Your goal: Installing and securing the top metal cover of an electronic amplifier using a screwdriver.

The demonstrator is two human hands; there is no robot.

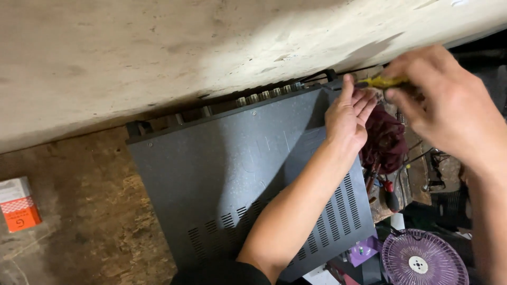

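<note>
The right hand [449, 105] is clenched around a yellow-handled screwdriver [383, 82], gripping the handle between thumb and fingers. The tool lies nearly level, its tip end directed at the far right corner of a dark grey sheet-metal equipment case [237, 163]. The left hand [347, 117] rests flat on the lid of that case at the same corner, fingers extended and grasping nothing; its fingertips [348, 84] lie just beside the screwdriver.

The case lies flat on a worn brown wooden worktop [79, 211]. Its rear edge, fitted with a row of metal connectors [264, 96], stands close against a rough pale plaster wall [211, 47], leaving little room behind it. Rows of ventilation slots [338, 216] run along the lid near the right and near edges. The left forearm crosses the lid diagonally from the near edge. The near right corner of the case overhangs the worktop.

To the left of the case the worktop offers open surface; an orange and white cardboard box [17, 206] lies well apart near the left border. To the right the space is crowded: a dark red crumpled cloth [388, 140] lies just beside the case edge under the right hand, and a red-handled tool [390, 192] lies near it. Lower right, a round purple fan grille [422, 258] stands below worktop level.
</note>
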